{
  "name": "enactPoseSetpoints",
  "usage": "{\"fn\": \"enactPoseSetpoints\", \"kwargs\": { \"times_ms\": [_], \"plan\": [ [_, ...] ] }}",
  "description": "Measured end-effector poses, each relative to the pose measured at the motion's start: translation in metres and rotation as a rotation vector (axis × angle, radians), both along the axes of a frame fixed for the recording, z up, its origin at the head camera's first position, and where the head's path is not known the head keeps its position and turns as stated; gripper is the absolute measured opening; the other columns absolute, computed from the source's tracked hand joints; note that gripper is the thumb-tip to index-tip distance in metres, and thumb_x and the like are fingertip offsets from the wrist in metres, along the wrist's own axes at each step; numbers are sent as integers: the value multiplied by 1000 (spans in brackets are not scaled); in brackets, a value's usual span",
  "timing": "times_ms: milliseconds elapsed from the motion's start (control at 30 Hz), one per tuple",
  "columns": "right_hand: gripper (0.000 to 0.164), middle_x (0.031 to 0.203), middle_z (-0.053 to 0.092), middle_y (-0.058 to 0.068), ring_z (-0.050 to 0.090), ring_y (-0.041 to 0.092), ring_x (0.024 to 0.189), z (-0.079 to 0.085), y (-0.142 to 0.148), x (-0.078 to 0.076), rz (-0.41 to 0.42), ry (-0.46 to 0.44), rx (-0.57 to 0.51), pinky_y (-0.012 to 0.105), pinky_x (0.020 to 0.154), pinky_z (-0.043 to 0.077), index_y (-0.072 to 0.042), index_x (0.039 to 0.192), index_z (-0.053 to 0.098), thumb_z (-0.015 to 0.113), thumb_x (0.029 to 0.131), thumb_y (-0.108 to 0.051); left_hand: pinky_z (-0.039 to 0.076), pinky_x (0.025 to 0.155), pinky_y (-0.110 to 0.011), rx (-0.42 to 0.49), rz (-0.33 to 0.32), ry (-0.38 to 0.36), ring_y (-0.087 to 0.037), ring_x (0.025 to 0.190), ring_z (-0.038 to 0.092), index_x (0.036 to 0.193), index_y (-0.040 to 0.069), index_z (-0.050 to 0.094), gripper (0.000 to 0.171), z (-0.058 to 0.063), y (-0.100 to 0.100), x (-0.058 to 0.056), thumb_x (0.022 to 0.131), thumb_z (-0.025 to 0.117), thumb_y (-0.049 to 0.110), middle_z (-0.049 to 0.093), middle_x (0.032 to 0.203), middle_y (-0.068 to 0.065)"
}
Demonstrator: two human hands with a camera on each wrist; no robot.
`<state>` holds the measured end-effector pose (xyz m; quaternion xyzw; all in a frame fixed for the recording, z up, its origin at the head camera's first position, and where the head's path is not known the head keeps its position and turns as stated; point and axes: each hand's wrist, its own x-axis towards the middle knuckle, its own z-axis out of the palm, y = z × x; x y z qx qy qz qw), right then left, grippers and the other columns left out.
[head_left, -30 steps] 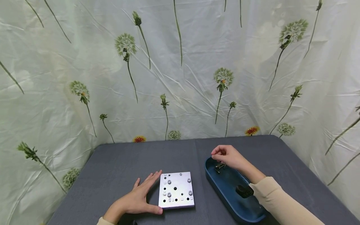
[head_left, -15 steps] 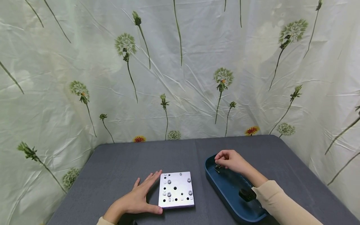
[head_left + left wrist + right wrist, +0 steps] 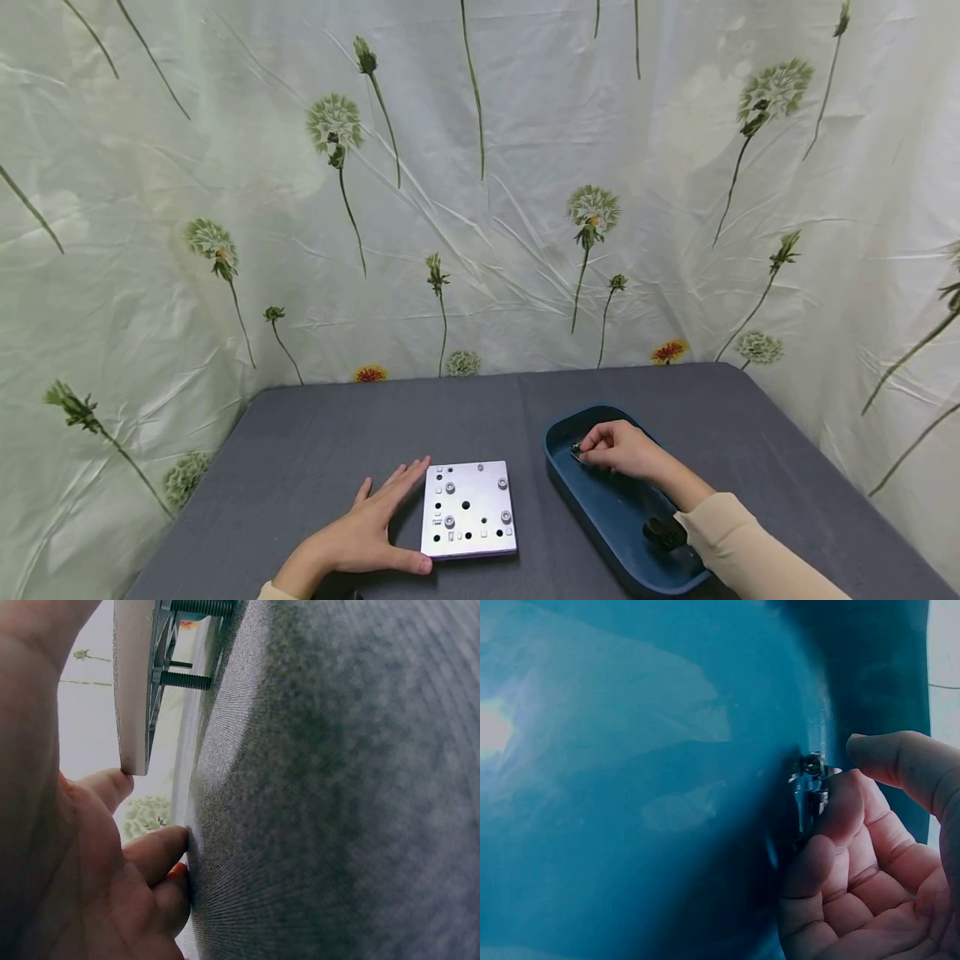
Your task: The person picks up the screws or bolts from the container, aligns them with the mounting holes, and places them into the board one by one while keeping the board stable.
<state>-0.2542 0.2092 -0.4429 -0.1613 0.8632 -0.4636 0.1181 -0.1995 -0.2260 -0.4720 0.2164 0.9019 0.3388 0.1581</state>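
A square silver metal plate point(image 3: 467, 502) with holes and several socket-head screws lies in front of my left hand point(image 3: 363, 533). That hand is spread along the plate's left side, thumb at its near corner and fingertips by its far corner. In the left wrist view, threaded screw shanks point(image 3: 186, 680) stick out under the raised plate point(image 3: 133, 690). My right hand point(image 3: 626, 450) reaches into the far end of a blue oblong tray point(image 3: 555, 475). In the right wrist view, its bent fingers point(image 3: 844, 806) touch small metal screws point(image 3: 811, 765), partly hidden, while the thumb stands apart from the fingertips.
A dark grey cloth covers the table point(image 3: 420, 425). Behind it hangs a pale curtain point(image 3: 480, 208) printed with dandelions. A black device point(image 3: 663, 533) sits at my right wrist, over the tray.
My right hand has lowered into the tray and come slightly nearer, now covering most of the screws there. The left hand and the plate stay in place.
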Motion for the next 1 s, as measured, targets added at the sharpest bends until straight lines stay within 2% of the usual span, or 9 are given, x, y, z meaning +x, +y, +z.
{"fn": "enactPoseSetpoints", "kwargs": {
  "times_ms": [167,433,633,833,1000],
  "plan": [
    [14,71,62,-4,55,8,64,-6,0,-1,-18,11,34,24,56,49,3,97,73,77,94,-11,-4,114,-91,3,-8,10,-49,166,16,174,24,19,126,0,-1,0,77,93,56,22,180,-10],
    [15,70,67,-5,58,10,63,-9,-5,-3,-51,14,92,26,57,51,-3,92,74,82,91,-15,-4,113,-92,4,-13,9,-50,166,16,174,24,19,125,-1,-1,1,78,93,56,22,181,-10],
    [15,69,67,-4,59,11,62,-6,-7,-2,-61,28,121,27,57,51,-3,90,74,83,90,-15,-4,113,-92,4,-13,6,-50,166,15,175,24,18,125,0,-1,1,79,92,56,21,181,-11],
    [14,66,64,-4,58,12,61,-7,-4,-1,-76,33,162,27,55,48,-4,89,73,84,89,-13,-6,113,-92,24,-41,0,-49,167,13,175,23,17,125,2,1,1,80,92,54,19,181,-9],
    [13,66,64,-3,57,11,60,-6,-7,-1,-62,52,166,27,56,48,-3,88,73,84,89,-10,-5,113,-92,23,-40,10,-49,166,14,175,22,17,125,2,-1,1,80,93,53,20,181,-9]
  ]
}}
